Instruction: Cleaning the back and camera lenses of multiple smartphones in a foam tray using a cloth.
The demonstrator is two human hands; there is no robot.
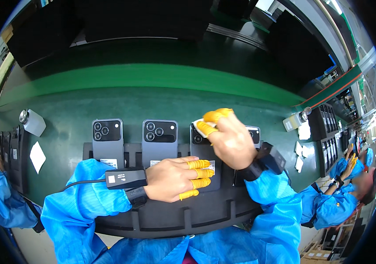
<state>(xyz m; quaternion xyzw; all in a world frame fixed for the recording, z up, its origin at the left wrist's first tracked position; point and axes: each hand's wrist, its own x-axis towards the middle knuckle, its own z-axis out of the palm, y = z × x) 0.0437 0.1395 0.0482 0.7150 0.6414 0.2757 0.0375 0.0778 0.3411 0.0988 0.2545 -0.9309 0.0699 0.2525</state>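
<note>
Four dark-grey phones lie backs up in a row on a black slotted tray [166, 220]: a far-left phone [107, 147], a second phone [160, 147], a third phone [199, 152] and a far-right phone [254, 132] mostly behind my right wrist. My left hand [170, 178] rests with fingers stretched across the third phone's lower part, partly covering its white label. Pinched in my right hand [234, 143] is a folded white wipe [197, 122], held at that phone's camera end. Yellow finger cots cover several fingers on both hands.
White bottles with metal tops stand at left [34, 124] and right [293, 122]. A white sheet [37, 157] lies left; crumpled white wipes [299, 163] lie right. Black trays [328, 154] sit at the right edge. Co-workers in blue sleeves work on both sides. A green strip [152, 77] runs behind.
</note>
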